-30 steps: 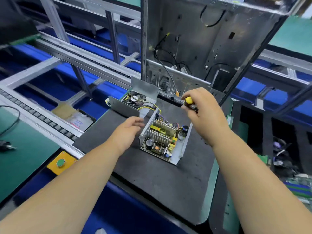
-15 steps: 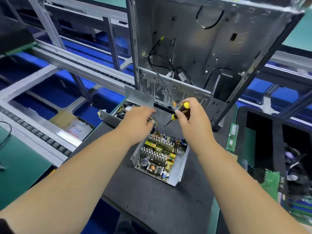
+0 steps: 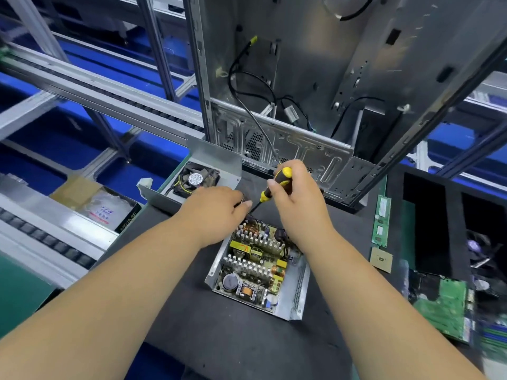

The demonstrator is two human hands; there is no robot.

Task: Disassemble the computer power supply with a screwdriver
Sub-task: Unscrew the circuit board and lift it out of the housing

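The opened power supply (image 3: 258, 272) lies on the black mat (image 3: 219, 338), its circuit board with heat sinks and coils exposed. Its removed cover with the fan (image 3: 196, 179) sits just behind it to the left. My right hand (image 3: 299, 204) grips a yellow and black screwdriver (image 3: 274, 185), tip angled down toward the far left corner of the supply. My left hand (image 3: 219, 207) rests curled at that same far corner, fingertips by the screwdriver shaft; what it holds is hidden.
An empty metal computer case (image 3: 315, 91) stands upright right behind the supply. A memory stick (image 3: 381, 220), a chip (image 3: 381, 260) and green boards (image 3: 444, 308) lie to the right. A conveyor rail (image 3: 82, 86) runs along the left.
My head has moved closer. The left hand came forward onto the supply's far corner, and the right hand brought the screwdriver down and left toward that corner.
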